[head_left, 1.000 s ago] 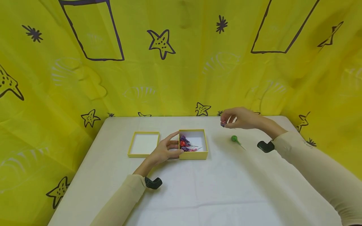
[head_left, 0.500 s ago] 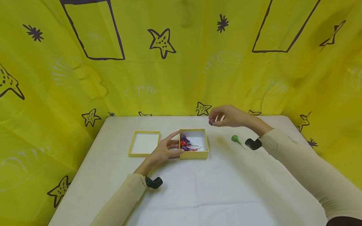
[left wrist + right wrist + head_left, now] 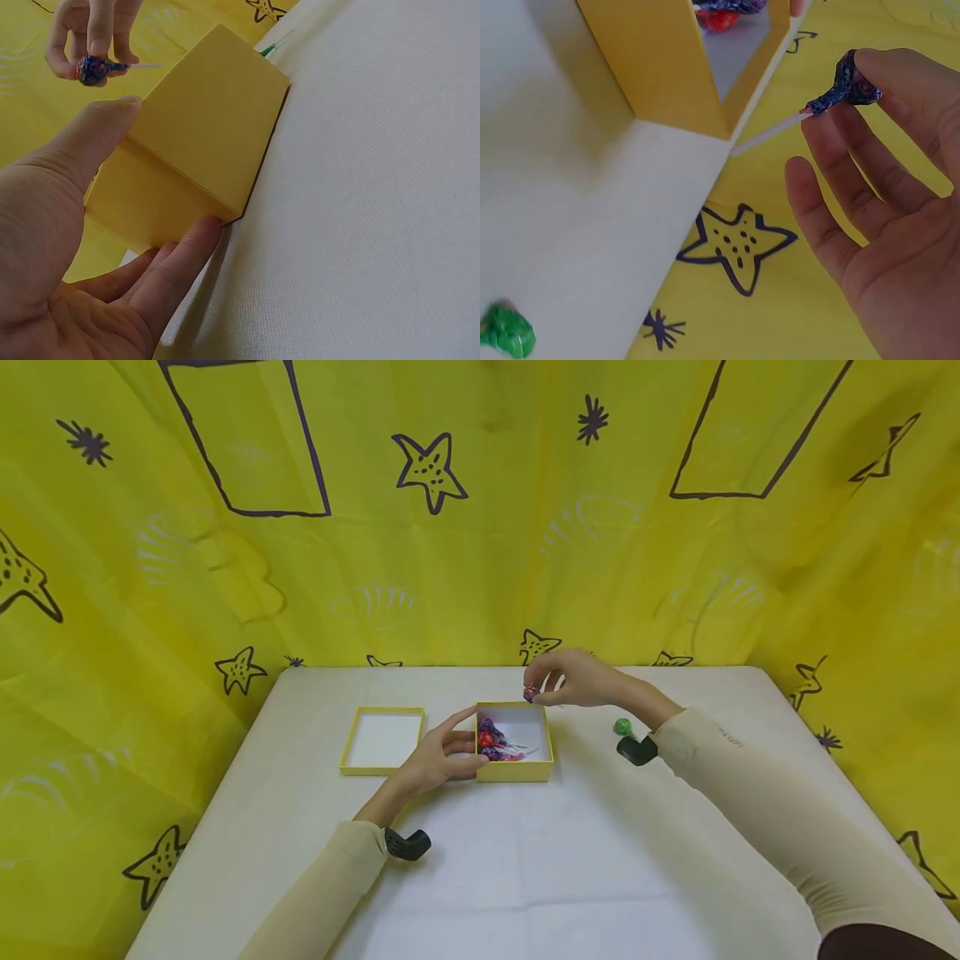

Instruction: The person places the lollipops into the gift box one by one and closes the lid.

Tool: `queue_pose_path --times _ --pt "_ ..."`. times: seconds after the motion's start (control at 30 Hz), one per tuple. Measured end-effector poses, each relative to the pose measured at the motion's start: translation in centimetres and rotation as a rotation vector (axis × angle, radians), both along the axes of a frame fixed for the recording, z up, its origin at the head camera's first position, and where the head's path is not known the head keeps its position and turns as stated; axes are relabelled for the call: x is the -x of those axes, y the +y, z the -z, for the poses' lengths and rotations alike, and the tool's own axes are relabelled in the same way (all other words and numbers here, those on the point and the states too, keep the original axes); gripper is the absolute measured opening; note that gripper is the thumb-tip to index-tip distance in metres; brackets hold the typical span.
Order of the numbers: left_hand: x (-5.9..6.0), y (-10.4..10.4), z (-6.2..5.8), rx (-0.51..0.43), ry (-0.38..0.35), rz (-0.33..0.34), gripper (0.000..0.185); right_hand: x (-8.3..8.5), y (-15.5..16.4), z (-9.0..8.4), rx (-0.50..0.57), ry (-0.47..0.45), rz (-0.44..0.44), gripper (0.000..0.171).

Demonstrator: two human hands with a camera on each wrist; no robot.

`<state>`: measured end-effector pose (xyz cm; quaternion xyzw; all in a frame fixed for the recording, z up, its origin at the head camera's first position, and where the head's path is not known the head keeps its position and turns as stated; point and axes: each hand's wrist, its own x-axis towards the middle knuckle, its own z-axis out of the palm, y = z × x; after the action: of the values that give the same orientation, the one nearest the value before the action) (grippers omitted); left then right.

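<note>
My right hand [image 3: 581,678] pinches a lollipop in a dark purple wrapper [image 3: 845,86] by its candy head, above the back edge of a yellow box [image 3: 517,772]. Its white stick points back towards the box in the right wrist view. The box stands without its lid and has a white inside. Several wrapped lollipops [image 3: 489,742], purple and red, lie along its left part with sticks to the right. My left hand [image 3: 435,760] holds the box's left side, with the thumb [image 3: 112,124] at one corner and fingers spread along the wall.
A shallow yellow-rimmed lid [image 3: 382,771] lies left of the box, white inside up. To the right, a green lollipop [image 3: 622,726] lies on the white tablecloth [image 3: 465,877], partly hidden by the right wrist's camera. A yellow patterned curtain [image 3: 480,568] hangs behind the table.
My right hand has moved left with the purple lollipop, from beyond the green lollipop to the box's back edge. The left hand and the box have stayed put.
</note>
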<state>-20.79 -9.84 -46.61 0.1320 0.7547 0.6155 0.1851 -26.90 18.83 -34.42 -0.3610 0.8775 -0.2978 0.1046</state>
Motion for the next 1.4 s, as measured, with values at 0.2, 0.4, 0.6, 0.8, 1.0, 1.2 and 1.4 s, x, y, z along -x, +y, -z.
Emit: queue_pose_path --times 0.2,0.4,0.6,0.8,1.0,1.2,1.4 --pt "-0.1 0.0 -0.2 0.01 0.004 -0.007 0.087 0.1 -1.2 1.7 0.029 -0.038 -0.018 0.019" --pt "0.0 0.0 0.0 0.011 -0.003 -0.011 0.087 0.1 -2.0 2.9 0.021 -0.064 -0.034 0.015" --pt "0.0 -0.1 -0.1 0.011 0.005 -0.006 0.086 0.4 -2.5 3.4 0.021 -0.048 -0.042 0.014" --pt "0.1 -0.2 0.1 -0.007 0.016 0.008 0.086 0.6 -3.0 3.6 0.024 -0.049 -0.049 0.014" --pt "0.2 -0.2 0.1 -0.012 0.033 0.017 0.086 0.4 -3.4 3.4 0.011 -0.044 -0.052 0.014" --pt "0.1 -0.2 0.2 -0.04 0.006 0.017 0.088 0.2 -3.7 3.0 -0.001 -0.038 -0.044 0.013" --pt "0.1 -0.1 0.3 -0.071 -0.021 0.013 0.089 0.2 -3.7 3.4 -0.035 -0.051 -0.034 0.014"
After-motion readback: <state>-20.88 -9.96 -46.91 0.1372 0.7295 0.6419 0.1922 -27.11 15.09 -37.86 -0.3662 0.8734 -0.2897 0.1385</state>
